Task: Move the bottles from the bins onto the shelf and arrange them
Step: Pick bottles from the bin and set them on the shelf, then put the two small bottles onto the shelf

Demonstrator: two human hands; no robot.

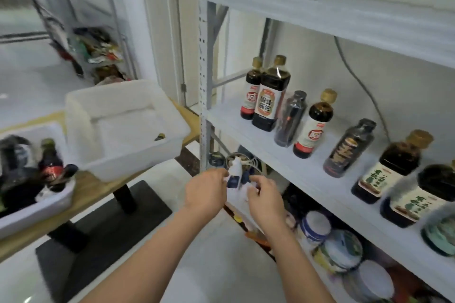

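The left hand [206,194] pinches a white bottle [234,172] just below the shelf [246,135] front; the right hand [266,200], at its 3 o'clock, curls beside the bottle's base (grip too blurred to tell).

The small white plastic bottle [233,176] carries a navy-blue label. The rectangular plastic bin [138,157] is translucent white. On the pale grey-white metal shelf [229,120], the tall glossy sauce bottles [270,96] are brown-black with gold caps and labels in red, orange and cream (two further right show green lettering on cream). The tan wooden tabletop [93,194] stands on a black pedestal base [103,229].
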